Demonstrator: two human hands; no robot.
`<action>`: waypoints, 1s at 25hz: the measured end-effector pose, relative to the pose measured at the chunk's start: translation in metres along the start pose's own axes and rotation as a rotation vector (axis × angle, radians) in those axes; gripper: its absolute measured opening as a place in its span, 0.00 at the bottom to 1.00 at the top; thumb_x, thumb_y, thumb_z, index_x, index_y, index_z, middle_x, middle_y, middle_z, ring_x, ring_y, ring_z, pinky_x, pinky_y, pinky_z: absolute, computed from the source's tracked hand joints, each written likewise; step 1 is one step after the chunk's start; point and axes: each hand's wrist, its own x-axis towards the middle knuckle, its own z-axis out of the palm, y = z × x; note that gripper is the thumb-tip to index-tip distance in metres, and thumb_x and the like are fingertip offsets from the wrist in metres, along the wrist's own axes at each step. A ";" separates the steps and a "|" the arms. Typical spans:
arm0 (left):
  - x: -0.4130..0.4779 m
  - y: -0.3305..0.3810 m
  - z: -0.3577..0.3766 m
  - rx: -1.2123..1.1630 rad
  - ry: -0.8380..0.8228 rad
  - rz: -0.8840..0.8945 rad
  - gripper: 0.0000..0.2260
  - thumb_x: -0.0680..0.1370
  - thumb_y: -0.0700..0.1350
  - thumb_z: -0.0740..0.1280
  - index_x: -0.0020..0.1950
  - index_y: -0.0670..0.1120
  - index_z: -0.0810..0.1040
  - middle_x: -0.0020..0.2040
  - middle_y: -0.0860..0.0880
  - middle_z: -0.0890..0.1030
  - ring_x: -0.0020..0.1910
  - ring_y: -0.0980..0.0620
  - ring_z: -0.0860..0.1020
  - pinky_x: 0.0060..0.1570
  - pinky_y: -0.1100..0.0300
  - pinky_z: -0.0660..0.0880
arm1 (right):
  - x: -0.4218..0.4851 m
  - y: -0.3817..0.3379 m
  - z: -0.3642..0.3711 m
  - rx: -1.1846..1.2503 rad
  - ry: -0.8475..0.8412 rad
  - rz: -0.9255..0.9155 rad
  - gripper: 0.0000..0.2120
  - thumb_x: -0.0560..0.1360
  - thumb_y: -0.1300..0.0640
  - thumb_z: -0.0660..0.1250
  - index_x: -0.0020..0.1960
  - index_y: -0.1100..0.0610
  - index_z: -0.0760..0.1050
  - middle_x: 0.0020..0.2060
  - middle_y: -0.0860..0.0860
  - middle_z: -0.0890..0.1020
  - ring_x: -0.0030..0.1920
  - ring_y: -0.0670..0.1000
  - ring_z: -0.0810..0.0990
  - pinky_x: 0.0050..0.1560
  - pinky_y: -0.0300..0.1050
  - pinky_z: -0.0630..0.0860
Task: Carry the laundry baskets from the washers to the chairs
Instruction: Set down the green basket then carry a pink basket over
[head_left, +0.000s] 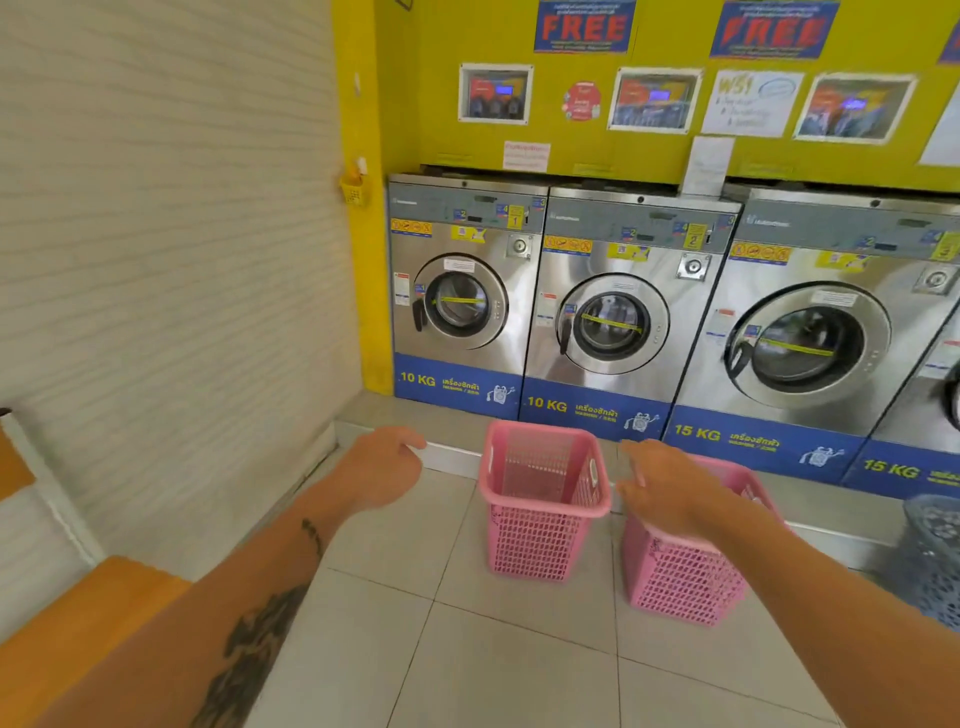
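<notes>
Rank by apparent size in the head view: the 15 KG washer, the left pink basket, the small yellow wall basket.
1. 15 KG washer
2. left pink basket, though it is nearer the camera
3. yellow wall basket, clearly smallest

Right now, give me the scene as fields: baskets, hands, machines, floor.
baskets: two pink plastic mesh laundry baskets, left one and right one, upright on the floor, left looks empty
hands: left hand and right hand both open, holding nothing
machines: steel front-load washers, doors shut
floor: pale tile floor
extra: grey mesh basket, far right
</notes>
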 end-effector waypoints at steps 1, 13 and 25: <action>0.032 0.002 0.007 -0.013 -0.010 0.001 0.15 0.77 0.41 0.62 0.60 0.51 0.80 0.57 0.44 0.81 0.47 0.45 0.80 0.39 0.61 0.73 | 0.028 0.012 -0.005 -0.021 0.029 0.028 0.20 0.79 0.52 0.59 0.69 0.54 0.68 0.67 0.55 0.73 0.66 0.57 0.72 0.62 0.53 0.70; 0.348 0.049 0.117 0.266 -0.186 0.112 0.14 0.77 0.44 0.62 0.60 0.46 0.80 0.61 0.45 0.80 0.58 0.44 0.77 0.58 0.56 0.72 | 0.297 0.157 0.001 -0.034 -0.036 0.253 0.18 0.78 0.57 0.61 0.64 0.64 0.71 0.64 0.60 0.74 0.63 0.58 0.74 0.61 0.51 0.70; 0.555 0.008 0.304 0.567 -0.248 -0.091 0.32 0.76 0.61 0.57 0.79 0.55 0.53 0.80 0.50 0.55 0.78 0.46 0.56 0.73 0.35 0.52 | 0.569 0.316 0.087 -0.071 -0.376 0.275 0.23 0.72 0.59 0.60 0.67 0.60 0.66 0.65 0.57 0.71 0.63 0.61 0.74 0.59 0.53 0.74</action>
